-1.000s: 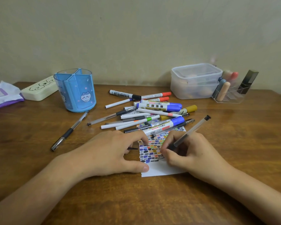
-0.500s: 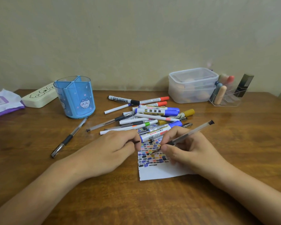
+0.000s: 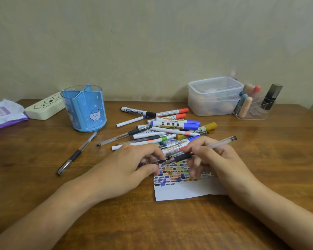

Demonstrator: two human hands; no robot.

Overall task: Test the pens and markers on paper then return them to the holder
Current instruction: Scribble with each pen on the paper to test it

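1. Head view: the right hand [image 3: 222,159] grips a clear gel pen [image 3: 202,150], tip over the swatch-covered paper [image 3: 184,191]. The left hand [image 3: 126,168] pinches what looks like its cap [image 3: 161,161] at the tip.
2. Judged step: recapping after the test. Next, seat the cap squarely, then carry the pen to the empty blue holder [image 3: 84,109], left of the pen pile [image 3: 166,129].

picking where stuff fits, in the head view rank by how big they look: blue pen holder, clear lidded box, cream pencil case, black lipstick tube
1. clear lidded box
2. blue pen holder
3. cream pencil case, partly hidden behind the holder
4. black lipstick tube
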